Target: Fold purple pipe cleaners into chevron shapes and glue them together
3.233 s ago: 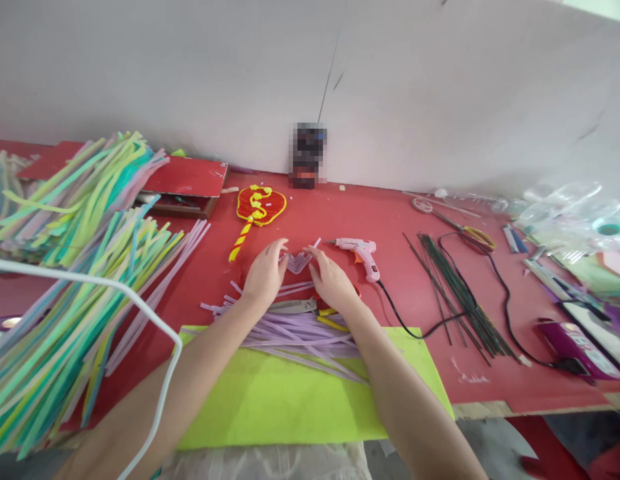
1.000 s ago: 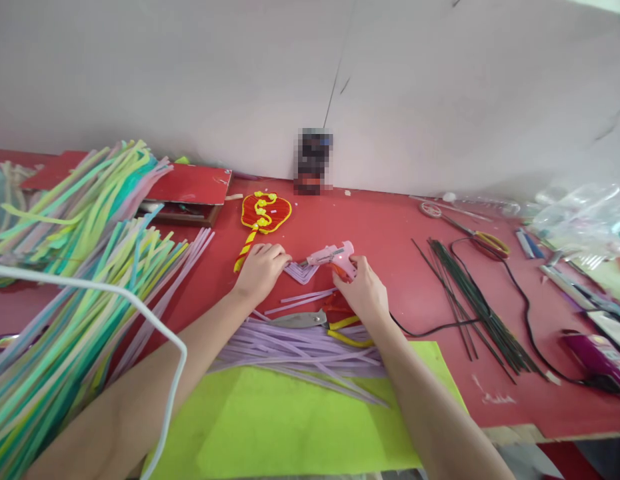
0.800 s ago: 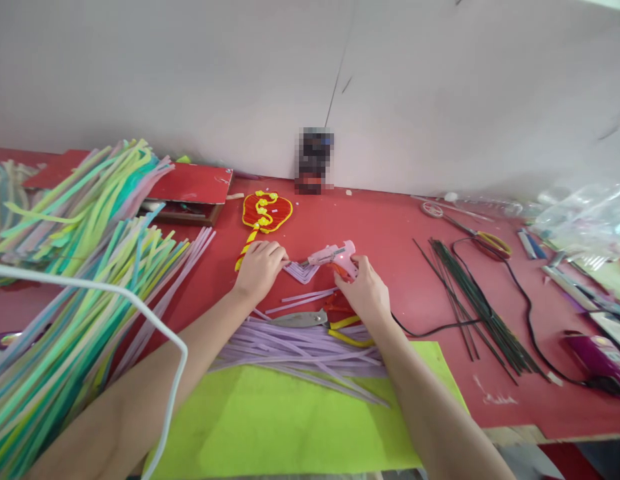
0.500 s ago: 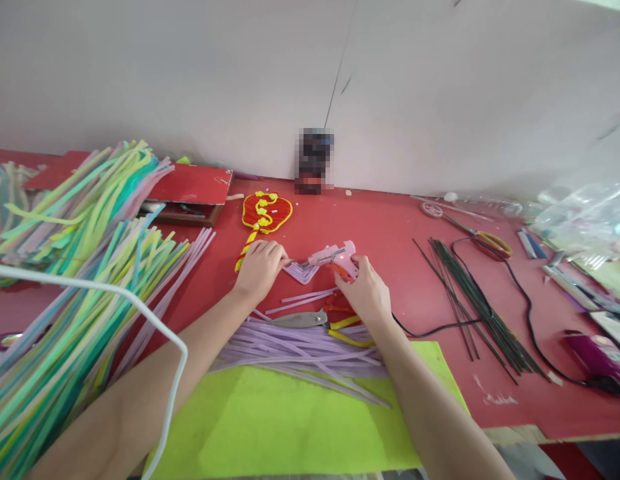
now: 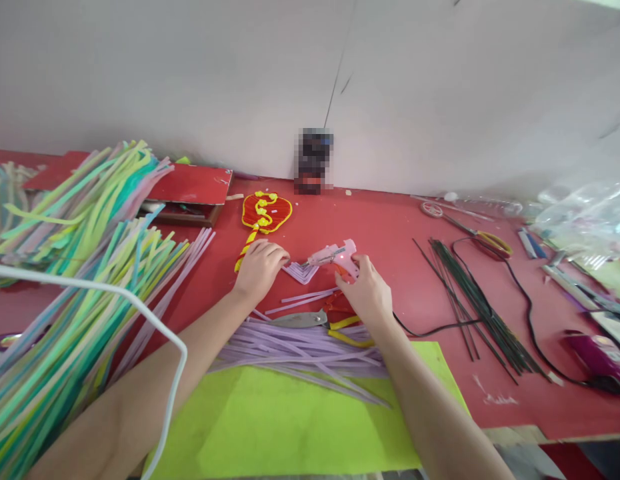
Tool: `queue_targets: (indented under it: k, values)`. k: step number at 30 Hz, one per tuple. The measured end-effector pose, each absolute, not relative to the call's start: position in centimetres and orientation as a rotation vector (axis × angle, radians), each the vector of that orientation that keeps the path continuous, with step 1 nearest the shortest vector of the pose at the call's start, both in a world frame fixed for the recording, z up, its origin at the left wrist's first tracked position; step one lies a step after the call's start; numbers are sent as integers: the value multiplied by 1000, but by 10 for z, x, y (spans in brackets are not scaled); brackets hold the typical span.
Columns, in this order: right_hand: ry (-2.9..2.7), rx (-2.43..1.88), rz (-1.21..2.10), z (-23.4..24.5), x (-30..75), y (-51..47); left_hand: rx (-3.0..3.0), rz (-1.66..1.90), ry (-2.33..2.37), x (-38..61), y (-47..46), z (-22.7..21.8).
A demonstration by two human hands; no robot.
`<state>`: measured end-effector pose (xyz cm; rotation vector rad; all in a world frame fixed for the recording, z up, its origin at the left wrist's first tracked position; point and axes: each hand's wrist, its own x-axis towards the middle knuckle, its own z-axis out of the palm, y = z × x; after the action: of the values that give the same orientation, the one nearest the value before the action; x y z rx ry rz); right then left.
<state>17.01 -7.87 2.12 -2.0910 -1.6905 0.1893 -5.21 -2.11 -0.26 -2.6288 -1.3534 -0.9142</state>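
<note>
My right hand [image 5: 367,287] is wrapped round the handle of a pink hot glue gun [image 5: 335,256], its fingers by the orange trigger. The gun's nozzle points left and meets a small V-shaped piece of lilac pipe cleaners [image 5: 303,272], laid in nested rows. From the left, my left hand [image 5: 260,270] pinches the edge of that piece, its fingertips partly hidden. Just below lie a few loose lilac pipe cleaners [image 5: 300,300] and scissors [image 5: 303,320] with yellow and red handles.
Bundled pastel pipe cleaners [image 5: 90,320] fill the left, with a white bar [image 5: 140,310] in front. A red and yellow fan [image 5: 267,212] lies behind my left hand. Dark green stems [image 5: 470,307], a black cable [image 5: 527,300] and more scissors [image 5: 483,241] are at right. A green mat [image 5: 290,420] lies nearest me.
</note>
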Motion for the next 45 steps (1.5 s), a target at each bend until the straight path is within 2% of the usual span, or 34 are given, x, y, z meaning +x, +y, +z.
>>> queue_targets:
  k: [45]
  values:
    - [-1702, -2088, 211, 23, 168, -81, -2839, -720, -1264, -44, -20, -5]
